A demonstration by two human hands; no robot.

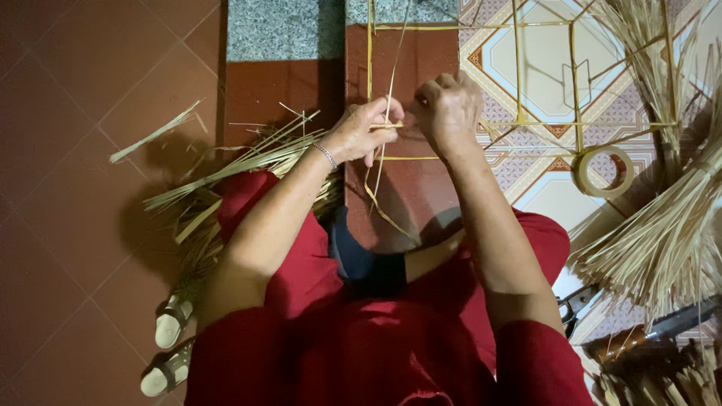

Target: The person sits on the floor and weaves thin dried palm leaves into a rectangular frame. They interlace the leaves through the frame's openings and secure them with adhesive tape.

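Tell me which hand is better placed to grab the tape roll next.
Right, probably. The right hand is at the frame, on the same side as the tape roll. The left hand pinches a strip farther away and would have to cross over.

Tiled floor (red, patterned), straw bundles, tape roll

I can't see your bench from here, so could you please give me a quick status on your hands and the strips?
Left hand pinching thin bamboo strip. Right hand closed at same joint of strip frame. Tape roll aside; nothing blocking.
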